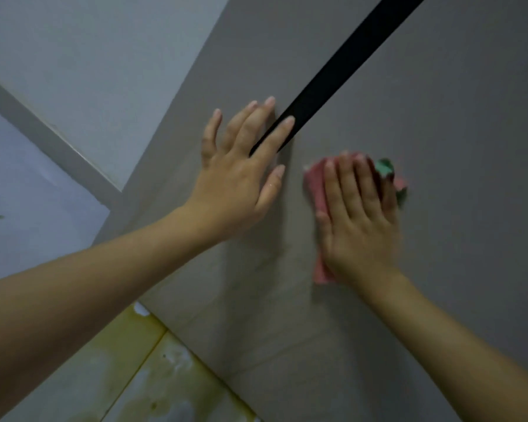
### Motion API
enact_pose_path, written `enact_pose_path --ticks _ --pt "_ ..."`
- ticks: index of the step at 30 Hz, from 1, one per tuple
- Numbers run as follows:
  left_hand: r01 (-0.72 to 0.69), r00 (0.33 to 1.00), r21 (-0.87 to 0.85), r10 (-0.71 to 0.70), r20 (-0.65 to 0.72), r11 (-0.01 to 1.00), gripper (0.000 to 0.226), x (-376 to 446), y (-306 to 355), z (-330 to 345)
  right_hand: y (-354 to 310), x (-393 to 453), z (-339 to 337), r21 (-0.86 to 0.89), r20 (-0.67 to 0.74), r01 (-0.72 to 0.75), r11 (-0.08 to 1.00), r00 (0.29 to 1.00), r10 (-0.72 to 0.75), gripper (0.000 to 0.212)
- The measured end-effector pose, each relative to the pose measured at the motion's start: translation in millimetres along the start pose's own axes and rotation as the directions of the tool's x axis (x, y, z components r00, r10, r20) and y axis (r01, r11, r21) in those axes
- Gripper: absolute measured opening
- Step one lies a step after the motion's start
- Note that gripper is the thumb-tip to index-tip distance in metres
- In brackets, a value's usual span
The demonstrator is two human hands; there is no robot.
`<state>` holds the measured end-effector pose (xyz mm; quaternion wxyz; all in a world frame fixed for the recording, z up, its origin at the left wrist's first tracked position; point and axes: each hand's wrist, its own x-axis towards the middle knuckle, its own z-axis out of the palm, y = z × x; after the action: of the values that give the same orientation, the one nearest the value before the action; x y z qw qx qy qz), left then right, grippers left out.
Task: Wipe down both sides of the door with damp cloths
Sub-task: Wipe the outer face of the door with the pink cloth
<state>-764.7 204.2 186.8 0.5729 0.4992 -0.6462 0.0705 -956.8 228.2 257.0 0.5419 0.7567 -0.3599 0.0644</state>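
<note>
Against the door: I have both hands up on the flat grey-brown matte door panel (409, 86), which fills most of my view.
Left hand: my left hand (241, 166) lies flat with fingers spread straight, holding nothing, bracing the panel; its fingertips overlap the black strip (348, 53) that runs diagonally across the door.
Right hand: my right hand (360, 220) presses with straight fingers on the folded pink cloth with a green corner (313, 190), pinning it to the panel just beside the left hand.
Handling: I judge the cloth soft, limp and light, best driven under a flat palm; the door looks stiff and smooth, and may swing unless braced.
Textures: the panel shows faint streaks low down.
Surroundings: pale wall (89, 71) to the left, stained yellowish floor tiles (141, 376) below.
</note>
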Motion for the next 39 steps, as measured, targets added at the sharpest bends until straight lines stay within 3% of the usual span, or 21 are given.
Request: enact_pose_path --ticks 2,6,9,11,13,15,16,18,20,22,24,27,30,32,36,39 --pt "0.036 0.999 -0.021 -0.035 0.007 0.999 0.055 3 -10 0 -21 23 9 0.010 -0.001 -0.050 0.999 0.999 0.050 0.057" --pt "0.065 0.997 -0.032 -0.063 0.038 0.997 0.057 -1 -19 -1 -48 -3 15 -0.022 0.150 0.304 0.952 0.943 -0.298 0.052" --pt "0.103 0.991 -0.044 -0.099 0.085 0.994 0.058 -5 -21 -4 -25 -15 3 -0.001 0.170 0.425 0.905 0.892 -0.419 0.050" --pt "0.134 0.987 -0.041 -0.129 0.099 0.990 0.058 -5 -31 -7 -8 5 -2 0.000 0.106 0.369 0.929 0.924 -0.367 0.051" --pt "0.177 0.981 -0.053 -0.172 0.085 0.983 0.058 -7 -43 -8 -2 39 -1 -0.019 0.062 0.210 0.977 0.976 -0.209 0.055" --pt "0.192 0.980 -0.067 -0.188 0.070 0.979 0.057 -11 -51 -5 -18 67 3 -0.016 0.059 0.077 0.997 0.995 -0.076 0.058" --pt "0.193 0.980 -0.073 -0.189 0.065 0.978 0.058 -13 -55 -4 -31 74 7 -0.008 0.065 0.078 0.997 0.995 -0.077 0.058" --pt "0.193 0.980 -0.087 -0.188 0.059 0.977 0.059 -17 -60 -1 -57 71 14 -0.007 0.122 0.224 0.974 0.967 -0.222 0.055" --pt "0.188 0.982 -0.100 -0.183 0.054 0.977 0.059 -17 -62 -1 -66 52 14 -0.028 0.210 0.431 0.902 0.885 -0.416 0.055" --pt "0.216 0.976 -0.128 -0.212 0.046 0.968 0.061 -18 -62 -5 -53 52 8 -0.038 0.235 0.530 0.847 0.829 -0.508 0.053" --pt "0.269 0.963 -0.170 -0.266 0.040 0.948 0.062 -18 -66 -9 -39 76 2 -0.018 0.175 0.508 0.861 0.850 -0.497 0.051" --pt "0.311 0.950 -0.203 -0.312 0.031 0.928 0.061 -19 -77 -11 -31 137 1 -0.029 0.110 0.310 0.950 0.946 -0.306 0.056" --pt "0.367 0.929 -0.239 -0.365 0.055 0.899 0.061 -25 -90 -4 -62 172 9 -0.027 0.118 0.215 0.976 0.970 -0.210 0.057" --pt "0.463 0.886 -0.319 -0.448 0.123 0.827 0.061 -30 -97 1 -83 163 17 -0.030 0.157 0.299 0.954 0.944 -0.290 0.056" --pt "0.500 0.864 -0.450 -0.464 0.197 0.740 0.059 -38 -110 2 -86 114 18 -0.030 0.310 0.586 0.810 0.776 -0.549 0.053" --pt "0.487 0.866 -0.555 -0.455 0.208 0.674 0.053 -41 -123 1 -75 123 16 0.034 0.261 0.550 0.835 0.801 -0.538 0.055"
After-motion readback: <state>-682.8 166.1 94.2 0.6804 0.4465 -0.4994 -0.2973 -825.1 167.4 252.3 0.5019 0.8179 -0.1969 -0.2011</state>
